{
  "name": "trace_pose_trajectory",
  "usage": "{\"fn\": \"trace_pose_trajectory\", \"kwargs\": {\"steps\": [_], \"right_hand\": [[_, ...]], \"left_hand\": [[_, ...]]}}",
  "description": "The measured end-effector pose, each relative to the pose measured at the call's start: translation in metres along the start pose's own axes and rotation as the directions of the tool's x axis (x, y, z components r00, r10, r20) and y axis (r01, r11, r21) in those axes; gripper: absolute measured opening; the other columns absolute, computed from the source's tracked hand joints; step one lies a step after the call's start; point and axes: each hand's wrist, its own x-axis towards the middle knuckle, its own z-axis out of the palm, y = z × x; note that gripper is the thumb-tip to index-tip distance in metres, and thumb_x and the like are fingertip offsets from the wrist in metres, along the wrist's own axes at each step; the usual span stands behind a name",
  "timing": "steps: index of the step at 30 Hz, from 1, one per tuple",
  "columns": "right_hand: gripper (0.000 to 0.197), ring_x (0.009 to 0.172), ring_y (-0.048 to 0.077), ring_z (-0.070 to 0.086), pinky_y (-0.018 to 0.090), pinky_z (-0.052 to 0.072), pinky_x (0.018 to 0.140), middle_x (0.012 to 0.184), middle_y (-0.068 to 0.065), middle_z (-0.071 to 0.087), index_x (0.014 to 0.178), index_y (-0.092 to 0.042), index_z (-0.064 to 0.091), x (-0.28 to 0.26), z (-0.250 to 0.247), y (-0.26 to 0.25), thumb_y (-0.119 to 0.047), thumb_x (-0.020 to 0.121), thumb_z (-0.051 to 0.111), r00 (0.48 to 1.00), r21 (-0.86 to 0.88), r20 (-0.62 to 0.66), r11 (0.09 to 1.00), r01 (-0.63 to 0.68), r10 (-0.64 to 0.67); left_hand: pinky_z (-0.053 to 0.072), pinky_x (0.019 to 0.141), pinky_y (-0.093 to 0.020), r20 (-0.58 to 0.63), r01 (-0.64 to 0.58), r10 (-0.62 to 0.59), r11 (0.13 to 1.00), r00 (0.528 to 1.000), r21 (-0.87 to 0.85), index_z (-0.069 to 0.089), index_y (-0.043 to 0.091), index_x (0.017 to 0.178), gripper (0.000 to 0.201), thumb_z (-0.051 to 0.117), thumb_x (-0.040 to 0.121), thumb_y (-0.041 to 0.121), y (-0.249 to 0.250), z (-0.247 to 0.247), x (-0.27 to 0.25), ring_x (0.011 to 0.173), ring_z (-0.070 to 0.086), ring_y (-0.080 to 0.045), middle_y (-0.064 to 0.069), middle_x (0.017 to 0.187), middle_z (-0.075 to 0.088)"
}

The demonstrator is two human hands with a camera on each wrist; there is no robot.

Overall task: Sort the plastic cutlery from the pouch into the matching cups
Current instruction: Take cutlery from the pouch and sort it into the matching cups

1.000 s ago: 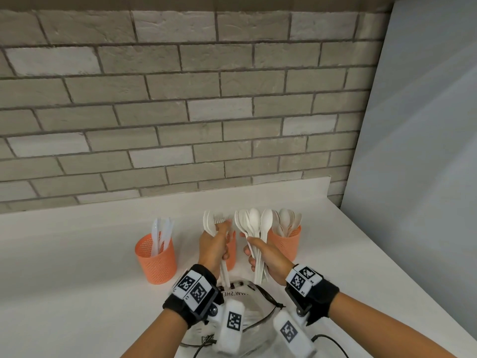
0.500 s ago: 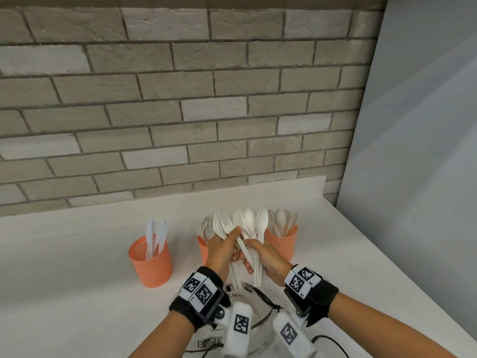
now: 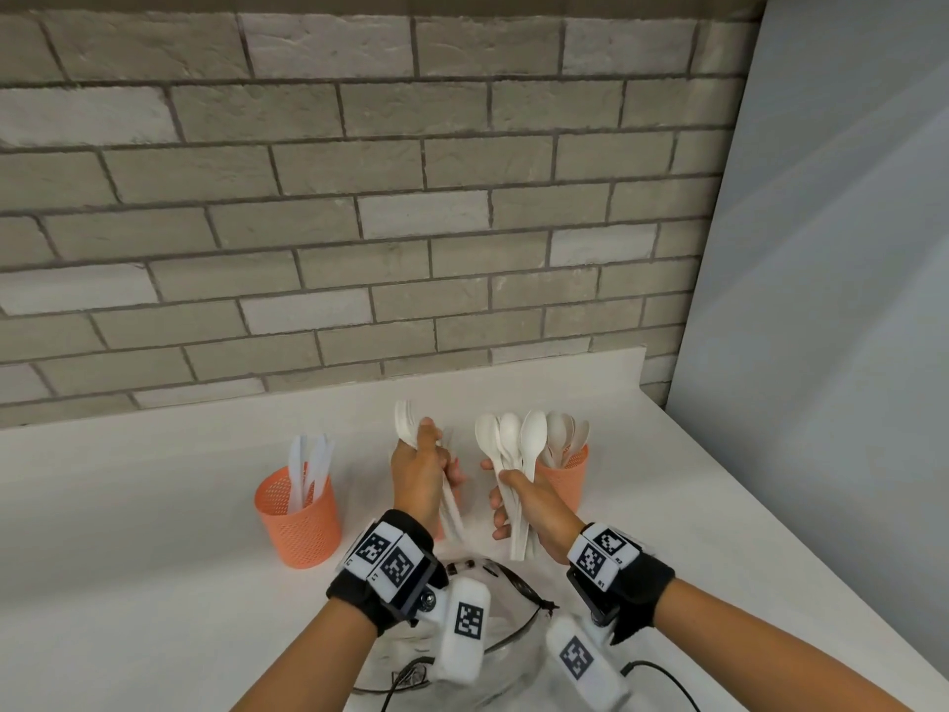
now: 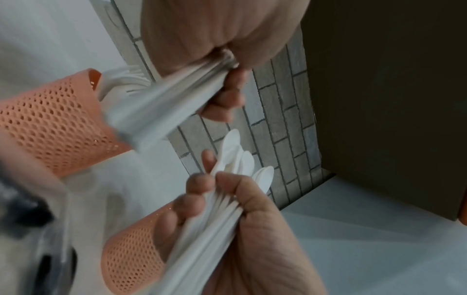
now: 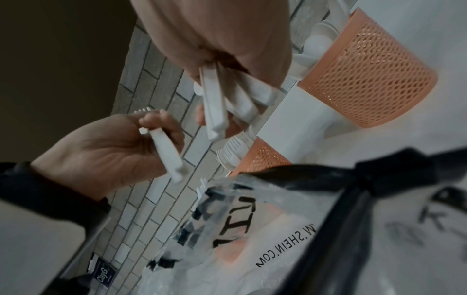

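My left hand (image 3: 418,472) grips a small bunch of white plastic forks (image 3: 407,429) by the handles, tines up. My right hand (image 3: 521,501) grips a fan of white spoons (image 3: 513,439) upright. The hands are apart, above the clear plastic pouch (image 3: 495,639). Three orange mesh cups stand behind: the left cup (image 3: 300,521) holds knives, the right cup (image 3: 567,480) holds spoons, and the middle cup (image 5: 265,159) holds forks. In the head view the middle cup is mostly hidden behind my left hand. In the right wrist view the spoon cup (image 5: 366,79) is just past the spoon handles (image 5: 215,111).
The white counter (image 3: 154,583) runs back to a brick wall (image 3: 359,223). A grey panel (image 3: 821,300) bounds it on the right. A black cable (image 3: 662,675) lies by the pouch near the front edge.
Half a second ago the two hands met, with forks and spoons bunched together. Now they have drawn apart: the left hand has moved left with the forks, and the right keeps the spoons.
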Motion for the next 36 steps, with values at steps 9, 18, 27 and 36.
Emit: {"fn": "trace_pose_trajectory", "kwargs": {"steps": [9,18,27,36], "right_hand": [[0.018,0.041,0.005,0.041,0.018,0.036,0.045,0.060,0.000,0.045,0.111,-0.016,0.049,-0.003,0.007,-0.002,-0.019,0.098,0.037,0.999,-0.060,-0.006,0.997,0.047,-0.048],[0.024,0.038,0.005,0.041,0.017,0.037,0.043,0.064,0.004,0.046,0.093,-0.009,0.052,-0.015,0.004,-0.005,-0.023,0.098,0.033,1.000,0.177,0.030,0.984,-0.003,-0.002],[0.025,0.037,0.003,0.043,0.017,0.038,0.043,0.055,-0.002,0.050,0.080,-0.010,0.052,-0.021,0.014,-0.004,-0.012,0.098,0.036,0.989,-0.037,-0.062,0.990,0.133,-0.135],[0.025,0.043,0.004,0.044,0.018,0.039,0.048,0.064,0.001,0.053,0.082,-0.022,0.055,-0.022,0.013,-0.001,-0.015,0.100,0.038,0.974,-0.136,-0.056,0.968,0.211,-0.221]], "left_hand": [[0.026,0.032,-0.015,0.164,-0.025,-0.011,0.977,0.986,0.212,0.063,0.012,0.080,0.009,0.061,0.088,0.015,-0.008,0.005,-0.013,0.028,0.032,-0.003,0.005,0.046,0.043],[0.026,0.033,-0.016,0.135,0.079,-0.106,0.978,0.985,0.195,0.049,0.010,0.068,0.026,0.050,0.094,0.016,-0.012,0.003,-0.013,0.030,0.032,-0.004,0.000,0.050,0.038],[0.028,0.033,-0.018,0.185,0.098,-0.121,0.987,0.975,0.125,0.054,0.010,0.072,0.025,0.054,0.091,0.026,-0.011,0.010,-0.026,0.032,0.040,-0.007,0.002,0.042,0.049],[0.035,0.041,-0.024,0.133,0.109,-0.125,0.987,0.983,0.119,0.056,0.004,0.080,0.019,0.048,0.091,0.016,-0.021,0.009,-0.026,0.035,0.041,-0.010,-0.004,0.051,0.050]]}}
